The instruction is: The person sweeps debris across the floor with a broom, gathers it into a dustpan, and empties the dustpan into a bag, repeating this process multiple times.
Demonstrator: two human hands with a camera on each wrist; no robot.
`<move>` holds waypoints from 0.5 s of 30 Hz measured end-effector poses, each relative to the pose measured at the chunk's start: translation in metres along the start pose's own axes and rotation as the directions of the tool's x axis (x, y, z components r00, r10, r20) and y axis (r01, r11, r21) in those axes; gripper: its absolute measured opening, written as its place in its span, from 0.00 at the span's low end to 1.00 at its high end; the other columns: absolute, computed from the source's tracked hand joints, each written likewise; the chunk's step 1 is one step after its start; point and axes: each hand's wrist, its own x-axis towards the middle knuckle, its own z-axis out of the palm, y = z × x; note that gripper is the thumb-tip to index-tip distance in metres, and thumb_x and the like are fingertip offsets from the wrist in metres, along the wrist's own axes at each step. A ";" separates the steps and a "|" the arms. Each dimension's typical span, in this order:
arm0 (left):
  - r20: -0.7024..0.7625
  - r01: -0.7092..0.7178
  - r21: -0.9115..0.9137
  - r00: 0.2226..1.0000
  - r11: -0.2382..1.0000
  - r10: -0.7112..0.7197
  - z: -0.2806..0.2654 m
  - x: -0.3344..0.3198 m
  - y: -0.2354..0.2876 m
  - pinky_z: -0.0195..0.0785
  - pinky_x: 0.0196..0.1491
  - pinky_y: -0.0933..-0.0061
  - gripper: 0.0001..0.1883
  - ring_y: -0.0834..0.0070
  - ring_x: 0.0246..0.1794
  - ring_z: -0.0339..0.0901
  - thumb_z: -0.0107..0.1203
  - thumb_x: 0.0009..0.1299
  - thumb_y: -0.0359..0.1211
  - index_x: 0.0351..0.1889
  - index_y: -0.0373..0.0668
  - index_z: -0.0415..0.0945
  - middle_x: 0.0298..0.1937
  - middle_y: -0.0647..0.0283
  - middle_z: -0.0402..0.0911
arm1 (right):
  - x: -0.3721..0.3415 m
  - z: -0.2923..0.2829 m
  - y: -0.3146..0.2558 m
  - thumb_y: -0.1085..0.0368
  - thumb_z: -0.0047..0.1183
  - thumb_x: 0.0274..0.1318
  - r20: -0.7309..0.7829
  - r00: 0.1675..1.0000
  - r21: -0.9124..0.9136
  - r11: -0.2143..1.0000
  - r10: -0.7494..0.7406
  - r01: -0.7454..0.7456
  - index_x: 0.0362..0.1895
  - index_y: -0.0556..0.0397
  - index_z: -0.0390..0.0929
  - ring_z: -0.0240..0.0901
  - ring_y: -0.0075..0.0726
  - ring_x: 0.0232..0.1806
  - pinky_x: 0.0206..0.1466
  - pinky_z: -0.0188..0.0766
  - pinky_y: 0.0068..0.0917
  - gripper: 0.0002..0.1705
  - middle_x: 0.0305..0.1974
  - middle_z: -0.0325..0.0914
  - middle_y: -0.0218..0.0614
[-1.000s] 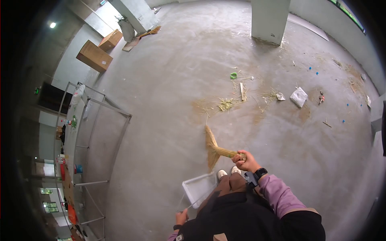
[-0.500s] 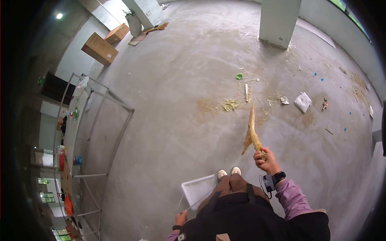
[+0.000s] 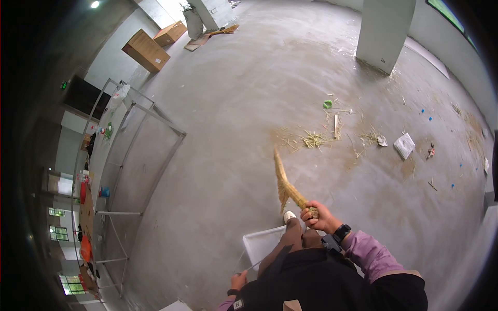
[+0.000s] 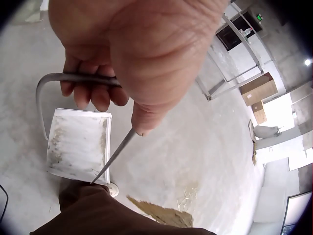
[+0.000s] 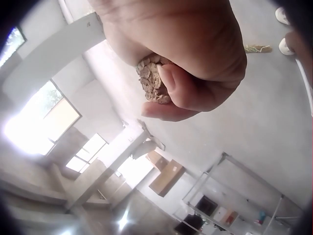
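Note:
My right hand [image 3: 322, 217] grips the handle end of a straw hand broom [image 3: 289, 191], its bristles just above or on the floor in front of my feet; I cannot tell which. In the right wrist view my fingers wrap the rough butt of the broom [image 5: 152, 79]. My left hand [image 4: 142, 54] has its fingers curled round the thin metal handle [image 4: 78, 77] of a white dustpan [image 4: 78, 144], whose pan carries brown dirt marks. In the head view the dustpan [image 3: 255, 243] is beside my legs, partly hidden by them. Loose straw [image 3: 313, 139] lies beyond the broom.
A green ring [image 3: 327, 104], a white strip [image 3: 336, 127], a crumpled white sheet [image 3: 404, 146] and small blue bits lie scattered on the floor ahead. A metal frame [image 3: 161, 116] stands at the left, cardboard boxes [image 3: 146, 51] behind it. A pillar [image 3: 385, 33] rises at the back.
The broom swung right and away from the dustpan, then came back left with my right hand. The head view has turned, so the floor items sit further right. My left hand still holds the dustpan handle.

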 end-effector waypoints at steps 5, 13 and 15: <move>-0.005 -0.004 -0.045 1.000 0.999 0.004 -0.001 0.016 -0.004 0.62 0.24 0.70 0.23 0.73 0.16 0.70 0.55 0.58 0.48 0.16 0.34 0.73 0.14 0.61 0.73 | 0.066 0.020 0.003 0.61 0.44 0.50 -0.031 0.988 -0.112 0.982 0.153 -0.155 0.28 0.52 0.61 0.60 0.19 0.19 0.11 0.47 0.14 0.09 0.22 0.63 0.25; 0.000 -0.012 -0.056 1.000 0.998 0.012 -0.008 0.013 0.015 0.60 0.24 0.68 0.22 0.72 0.16 0.68 0.54 0.58 0.47 0.17 0.34 0.72 0.15 0.61 0.72 | 0.138 0.022 -0.050 0.63 0.46 0.48 0.020 0.998 0.123 0.991 0.057 -0.059 0.29 0.54 0.61 0.59 0.20 0.17 0.12 0.47 0.15 0.09 0.21 0.63 0.28; -0.003 0.010 -0.069 1.000 0.998 -0.010 -0.011 0.019 0.020 0.59 0.23 0.68 0.22 0.72 0.16 0.68 0.54 0.57 0.47 0.17 0.34 0.72 0.15 0.62 0.72 | 0.122 0.020 -0.069 0.63 0.46 0.48 0.043 0.997 0.210 0.976 -0.066 0.055 0.29 0.54 0.61 0.59 0.20 0.17 0.13 0.48 0.15 0.10 0.21 0.63 0.28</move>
